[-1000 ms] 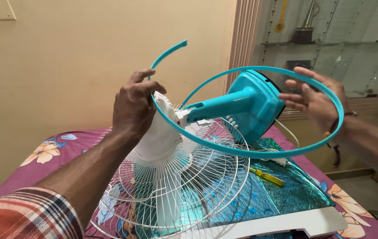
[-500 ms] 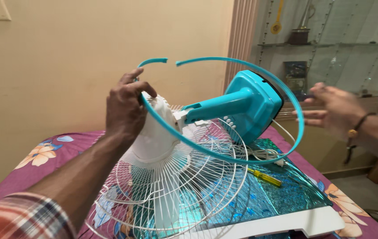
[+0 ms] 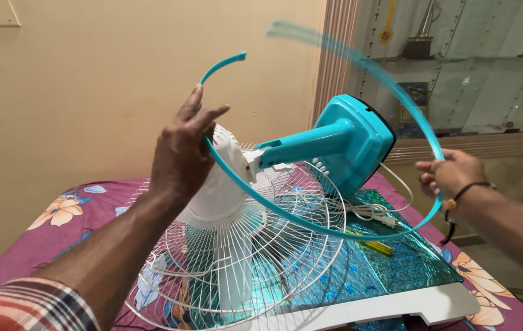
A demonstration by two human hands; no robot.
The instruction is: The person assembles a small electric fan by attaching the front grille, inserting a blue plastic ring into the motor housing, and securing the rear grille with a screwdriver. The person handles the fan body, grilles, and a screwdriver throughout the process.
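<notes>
Head view: I see the ring (image 3: 310,228), a split teal hoop, held up in the air around the fan's neck (image 3: 301,146), its plane tilted, low at the near right and rising to the far left. The left hand (image 3: 183,153) is at the ring's left arc with fingers spread; I cannot tell whether it grips or only steadies it. The right hand (image 3: 448,173) is curled shut on the right arc, low. The gap lies at the top, far side; the right free end is blurred. The base (image 3: 359,144) pokes through the hoop toward the right hand, so the ring's open side faces away from me. Below lie the grille (image 3: 237,270), a screwdriver (image 3: 375,246) and the bed (image 3: 83,205).
</notes>
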